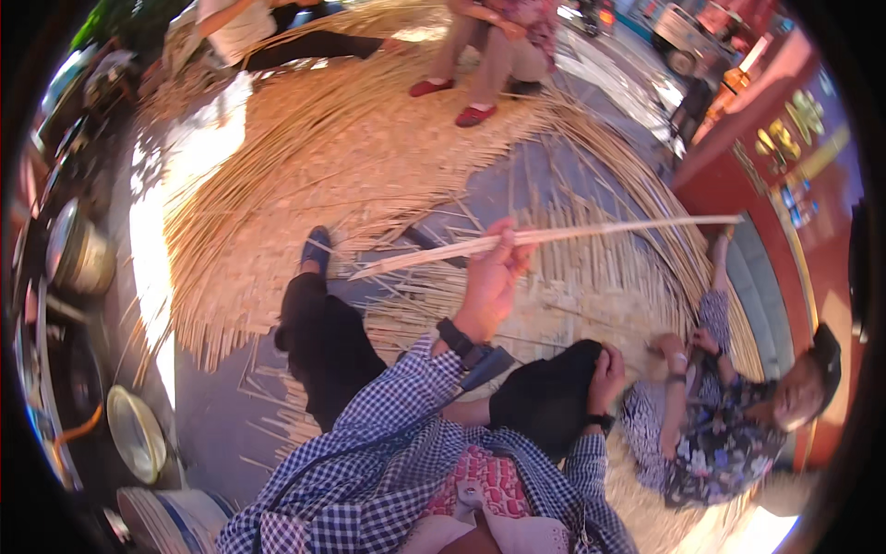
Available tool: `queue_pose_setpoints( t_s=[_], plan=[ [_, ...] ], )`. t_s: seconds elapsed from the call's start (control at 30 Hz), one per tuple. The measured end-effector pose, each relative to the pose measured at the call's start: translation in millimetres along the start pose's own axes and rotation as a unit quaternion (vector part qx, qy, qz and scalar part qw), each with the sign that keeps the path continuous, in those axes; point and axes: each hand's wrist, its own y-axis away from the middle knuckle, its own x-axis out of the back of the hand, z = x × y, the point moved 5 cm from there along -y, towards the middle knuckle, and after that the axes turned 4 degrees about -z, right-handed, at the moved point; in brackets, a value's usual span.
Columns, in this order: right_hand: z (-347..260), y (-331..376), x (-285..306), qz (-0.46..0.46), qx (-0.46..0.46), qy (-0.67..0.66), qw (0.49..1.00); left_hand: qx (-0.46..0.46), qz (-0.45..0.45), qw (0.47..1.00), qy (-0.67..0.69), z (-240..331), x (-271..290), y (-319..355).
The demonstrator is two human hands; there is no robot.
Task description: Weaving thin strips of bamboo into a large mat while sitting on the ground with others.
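At my far left I count one cream basin [136, 434] and, just below it, one striped tub [175, 519]. Then comes a broad woven mat [369, 148] on the ground, with loose strips [221, 198] too many to count, one dark shoe [317, 247] and two red shoes [475, 116]. My left hand [494, 282] is raised, fingers pinched narrow on one long pale strip [609, 230], perhaps several together; I cannot tell. A short end juts left of those fingers, the longer part right. My right hand [605, 377] rests on the knee; whether its fingers hold anything I cannot tell. Rightmost sits one co-worker [724, 452].
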Motion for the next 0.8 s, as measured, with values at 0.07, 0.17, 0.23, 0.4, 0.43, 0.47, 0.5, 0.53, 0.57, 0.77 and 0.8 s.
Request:
queue_pose_setpoints(
  t_s=[0.07, 0.17, 0.23, 0.4, 0.43, 0.47, 0.5, 0.53, 0.57, 0.77, 0.8],
  plan=[
    [-15.0, -1.0, 7.1, 0.020, 0.042, 0.040, 0.998, -0.021, -0.024, 0.999, 0.024, -4.8, 2.3, -3.3],
    [-19.6, -3.1, -3.2, 0.032, 0.075, 0.037, 0.996, -0.044, -0.018, 0.998, 0.040, -0.1, 44.0, -14.0],
    [-23.2, -4.9, -2.7, 0.043, 0.085, 0.030, 0.995, -0.029, -0.039, 0.999, -0.005, -2.3, 68.1, -28.2],
    [-1.9, 19.3, 48.3, 0.089, -0.059, -0.092, 0.990, 0.028, 0.002, 0.999, -0.045, -35.2, 70.7, -31.7],
    [3.0, 25.5, 64.2, 0.109, -0.056, -0.099, 0.987, 0.025, 0.003, 0.999, -0.047, -38.1, 74.1, -30.7],
    [7.8, 31.9, 81.5, 0.129, -0.052, -0.106, 0.985, 0.023, 0.005, 0.999, -0.048, -40.1, 77.4, -30.3],
    [19.8, 39.3, 98.0, 0.141, -0.055, -0.097, 0.984, 0.038, 0.033, 0.998, -0.050, -41.2, 84.7, -31.8],
    [24.3, 46.9, 116.5, 0.150, -0.052, -0.092, 0.983, 0.043, 0.024, 0.998, -0.045, -39.3, 87.4, -30.9],
    [26.2, 52.9, 134.8, 0.180, -0.055, -0.023, 0.982, 0.048, 0.033, 0.997, -0.055, -32.1, 93.8, -27.2],
    [-9.7, 128.1, 317.2, 0.340, -0.018, 0.258, 0.904, 0.037, 0.057, 0.997, -0.033, -39.5, 142.3, -33.7],
    [-9.0, 142.9, 363.8, 0.362, -0.067, 0.246, 0.896, 0.046, 0.061, 0.997, -0.029, -39.2, 147.8, -35.3]
  ],
)
